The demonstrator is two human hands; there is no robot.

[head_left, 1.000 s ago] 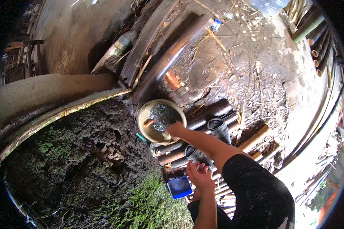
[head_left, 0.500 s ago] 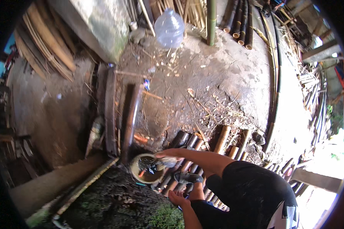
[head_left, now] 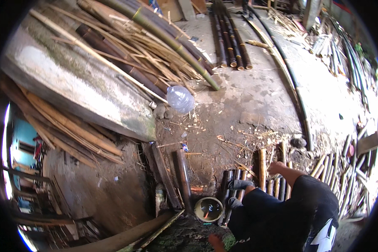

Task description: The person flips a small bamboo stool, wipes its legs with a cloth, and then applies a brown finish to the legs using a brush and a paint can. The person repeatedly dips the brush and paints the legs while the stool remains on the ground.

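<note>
My right hand (head_left: 276, 168) is up over the bamboo poles (head_left: 262, 168) on the ground, its fingers looking curled; whatever they may hold is hidden. Low in the picture, my left hand (head_left: 216, 242) is small and blurred beside a mossy patch, so its fingers cannot be made out. Between my feet and a dark beam stands a round pale bucket (head_left: 196, 210) of dark water, with an orange object (head_left: 206, 214) in it. Neither hand touches the bucket. My feet, in grey footwear (head_left: 240, 185), are on dark bamboo lengths.
A clear plastic water jug (head_left: 180, 99) lies on the dirt beside a concrete wall (head_left: 71, 80). A long green bamboo pole (head_left: 172, 42) and split strips lean behind it. Dark bamboo poles (head_left: 233, 46) lie at the far side. A dark pipe-like post (head_left: 182, 176) stands near the bucket.
My right hand has left the bucket, where it held a greyish bundle, and moved right over the poles. My left hand has dropped lower. The whole view has shifted, showing more wall and bamboo.
</note>
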